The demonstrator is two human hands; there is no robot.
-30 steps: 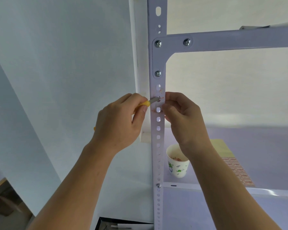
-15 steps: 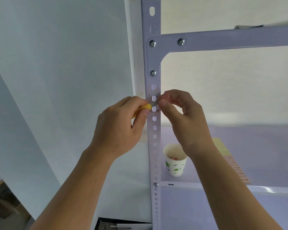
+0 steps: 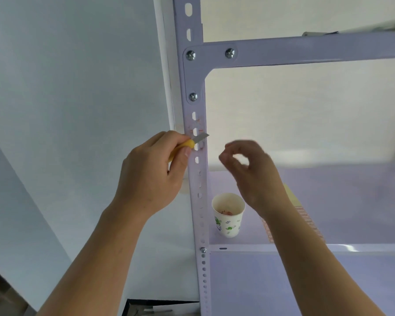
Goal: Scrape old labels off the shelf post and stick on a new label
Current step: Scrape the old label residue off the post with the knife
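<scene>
A white perforated shelf post (image 3: 200, 179) runs up the middle of the view. Faint reddish label residue (image 3: 197, 125) marks it just above the blade. My left hand (image 3: 151, 172) grips a yellow-handled scraper knife (image 3: 193, 142), whose short metal blade lies across the post. My right hand (image 3: 249, 169) hovers to the right of the post, blurred, thumb and fingers pinched together; whether a scrap sits between them is unclear. A sheet of new labels (image 3: 306, 220) lies on the shelf, partly hidden behind my right forearm.
A paper cup (image 3: 228, 215) with green print and peeled scraps inside stands on the lower shelf (image 3: 328, 247) beside the post. A bolted crossbeam (image 3: 306, 49) spans above. A wall is to the left, and a dark box edge (image 3: 146, 306) shows at the bottom.
My right hand has left the post and moved right and down. The scraper blade now shows across the post. The view has shifted slightly.
</scene>
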